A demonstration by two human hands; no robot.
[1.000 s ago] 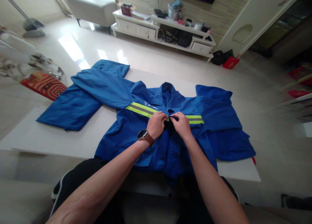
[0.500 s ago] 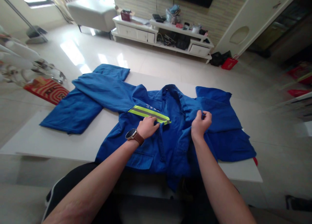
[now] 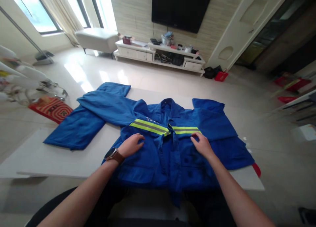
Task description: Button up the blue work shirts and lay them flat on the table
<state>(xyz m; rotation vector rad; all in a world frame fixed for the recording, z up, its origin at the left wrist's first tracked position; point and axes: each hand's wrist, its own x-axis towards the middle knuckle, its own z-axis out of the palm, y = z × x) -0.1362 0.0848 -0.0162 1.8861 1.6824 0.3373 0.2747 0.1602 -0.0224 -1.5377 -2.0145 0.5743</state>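
A blue work jacket (image 3: pixel 140 159) lies front up on a white table (image 3: pixel 32 157), its collar away from me. Yellow-green and grey reflective strips cross both chest panels, and the front is parted near the middle. My left hand (image 3: pixel 132 144), with a watch (image 3: pixel 115 154) on its wrist, rests at the left chest below the strip, fingers loosely bent and apart. Over the right panel is my right hand (image 3: pixel 201 144), thumb and fingers apart beside the strip's end. Neither hand grips cloth. Dark patches show on the right panel. More blue cloth (image 3: pixel 76 131) lies beneath the left sleeve.
A red patterned paper bag (image 3: pixel 53 108) stands by the table's left side, near blurred white objects. Across the tiled floor are a low white cabinet (image 3: pixel 134 54) with clutter, a television (image 3: pixel 181 9) and a pale bench (image 3: pixel 98 39). A red bag (image 3: pixel 221 76) sits at the cabinet's right.
The right front panel now lies spread with its strip showing; my right hand has let go of its edge. My left hand has moved left, off the front opening. The view has tilted up.
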